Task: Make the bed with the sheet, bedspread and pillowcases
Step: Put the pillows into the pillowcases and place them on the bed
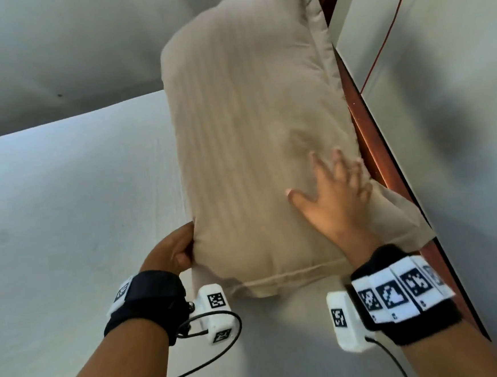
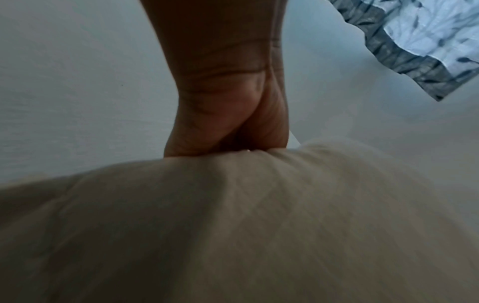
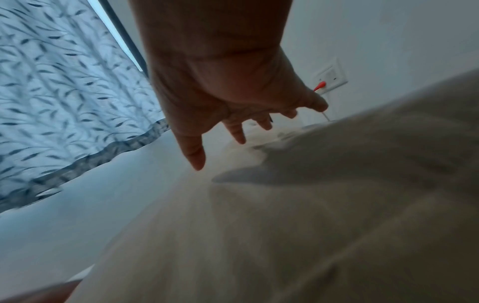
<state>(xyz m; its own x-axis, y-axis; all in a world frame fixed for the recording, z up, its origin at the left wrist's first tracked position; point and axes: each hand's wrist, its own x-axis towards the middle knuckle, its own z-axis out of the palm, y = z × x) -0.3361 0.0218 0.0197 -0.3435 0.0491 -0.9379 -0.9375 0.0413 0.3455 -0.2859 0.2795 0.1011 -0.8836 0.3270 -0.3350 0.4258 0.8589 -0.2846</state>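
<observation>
A beige striped pillow [image 1: 252, 134] in its pillowcase lies lengthwise on the white sheet [image 1: 80, 216], along the brown headboard. My left hand [image 1: 174, 247] grips the pillow's near left edge, its fingers tucked under the fabric; the left wrist view shows that hand [image 2: 228, 127] sunk into the beige pillow [image 2: 259, 225]. My right hand [image 1: 333, 190] lies flat on the pillow's near right part with fingers spread, and in the right wrist view this hand [image 3: 233, 114] has straight fingers over the pillow [image 3: 311, 205].
The brown wooden headboard [image 1: 384, 159] runs along the pillow's right side, against a pale wall [image 1: 458, 112] with a red cable [image 1: 387, 34]. A leaf-patterned curtain [image 3: 64, 92] hangs beyond the bed. A wall socket [image 3: 329, 78] holds a red plug.
</observation>
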